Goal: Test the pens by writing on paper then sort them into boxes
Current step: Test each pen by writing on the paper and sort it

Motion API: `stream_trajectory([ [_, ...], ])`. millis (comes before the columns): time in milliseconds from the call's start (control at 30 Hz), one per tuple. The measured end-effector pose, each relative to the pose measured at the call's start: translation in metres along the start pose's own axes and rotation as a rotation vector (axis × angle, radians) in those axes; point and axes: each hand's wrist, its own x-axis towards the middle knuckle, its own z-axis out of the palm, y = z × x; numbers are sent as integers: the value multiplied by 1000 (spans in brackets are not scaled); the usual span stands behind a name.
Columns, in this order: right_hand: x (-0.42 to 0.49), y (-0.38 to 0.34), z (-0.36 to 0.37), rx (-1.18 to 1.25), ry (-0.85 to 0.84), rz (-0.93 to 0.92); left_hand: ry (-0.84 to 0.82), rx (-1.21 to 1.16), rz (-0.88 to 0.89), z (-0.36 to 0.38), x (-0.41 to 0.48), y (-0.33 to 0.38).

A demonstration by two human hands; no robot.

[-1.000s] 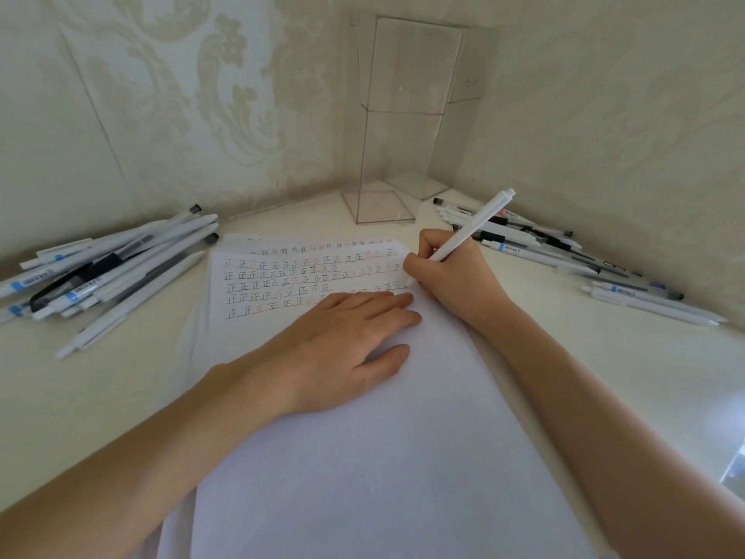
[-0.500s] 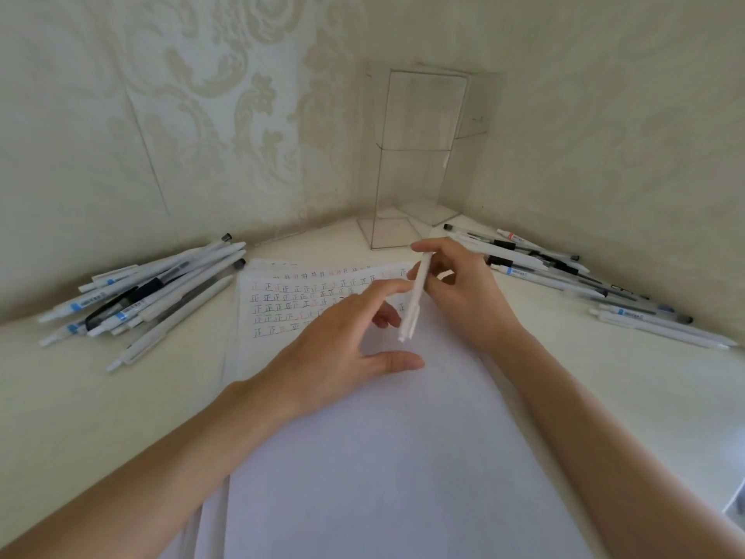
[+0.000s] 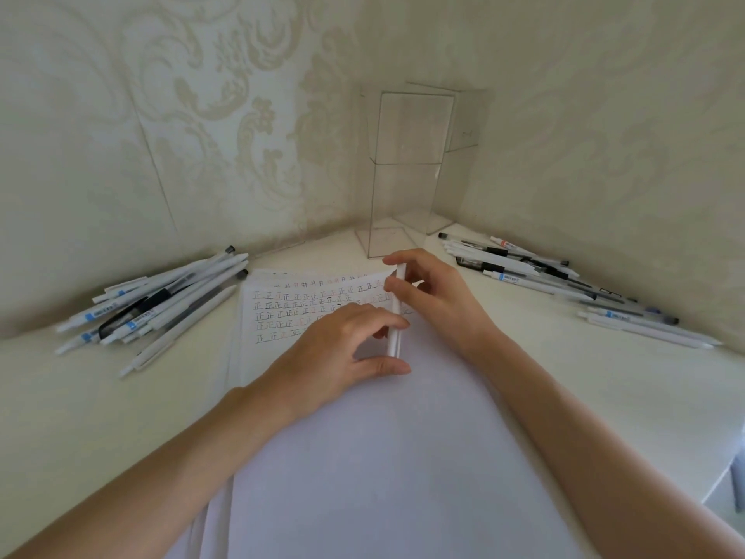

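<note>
Pen test entry: white pen (image 3: pixel 393 344) over paper (image 3: pixel 363 457), lengthwise between both hands. Far end pinched by right hand (image 3: pixel 439 300), fingers and thumb curled. Near half under curled fingers of left hand (image 3: pixel 334 349), thumb at its tip. Loose pens in left pile (image 3: pixel 153 304) and right pile (image 3: pixel 544 276); clear boxes (image 3: pixel 403 175) in corner.

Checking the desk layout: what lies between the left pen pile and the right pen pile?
Head view: the written paper lies between them, with the left hand and right hand both on a white pen above it.
</note>
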Motion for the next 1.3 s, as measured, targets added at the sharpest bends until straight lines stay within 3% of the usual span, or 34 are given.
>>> stream_trajectory([
  [100, -4, -3, 2, 6, -59, -10, 90, 15, -65, -12, -2, -5],
  [233, -6, -5, 0, -118, -113, -32, 438, 80, -224, -58, -15, -29],
  [333, -6, -3, 3, -221, -184, -17, 629, 281, -339, -94, -36, -48],
  [533, -5, 3, 3, -296, -218, -10, 679, 529, -574, -119, -74, -68],
  [600, -4, 4, 4, -317, -212, -5, 657, 541, -558, -110, -71, -61],
  [667, -3, 6, 4, -301, -166, 11, 572, 504, -424, -97, -59, -48],
  [800, -5, 5, -13, -253, 25, 87, 195, 377, -168, -58, -21, -13],
  [967, -30, 9, -64, -523, 142, 151, -198, 323, -68, -1, 12, 15],
  [1133, -68, 37, -128, -866, 341, 326, -301, 315, -44, 25, 18, 11],
  [1300, -80, 59, -165, -972, 264, 644, -317, 313, -29, 29, 18, 8],
])
